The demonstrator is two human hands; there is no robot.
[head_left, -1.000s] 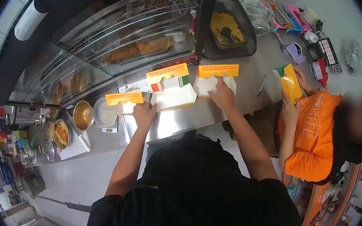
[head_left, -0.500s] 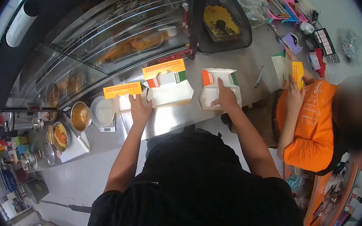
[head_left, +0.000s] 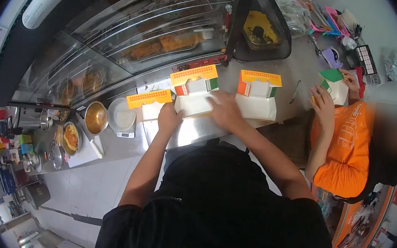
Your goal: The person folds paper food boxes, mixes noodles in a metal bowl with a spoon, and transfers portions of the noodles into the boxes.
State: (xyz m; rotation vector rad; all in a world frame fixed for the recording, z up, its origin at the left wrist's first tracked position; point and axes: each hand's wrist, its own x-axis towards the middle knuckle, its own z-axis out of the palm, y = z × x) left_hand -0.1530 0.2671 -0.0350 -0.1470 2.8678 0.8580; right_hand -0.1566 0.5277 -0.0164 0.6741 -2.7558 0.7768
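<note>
Three paper food boxes with yellow patterned flaps stand along the counter edge: a left box (head_left: 149,99), a middle box (head_left: 194,105) and a right box (head_left: 257,110). The middle and right ones have their white insides exposed, with orange and green side panels. My left hand (head_left: 168,119) is curled at the right end of the left box, its fingers closed on the cardboard edge. Over the right end of the middle box is my right hand (head_left: 227,112); motion smears its fingers, and I cannot tell whether they grip the box.
A co-worker in an orange shirt (head_left: 343,153) folds a green and white box (head_left: 336,87) at the right. Behind the boxes is a glass display case (head_left: 119,48) with fried food. A black tray (head_left: 284,48), metal bowl (head_left: 96,118) and scale (head_left: 126,132) also sit on the counter (head_left: 306,70).
The right box's yellow flap now stands up at the back. My right hand has moved left from that box to the middle one. My left hand's fingers have curled in.
</note>
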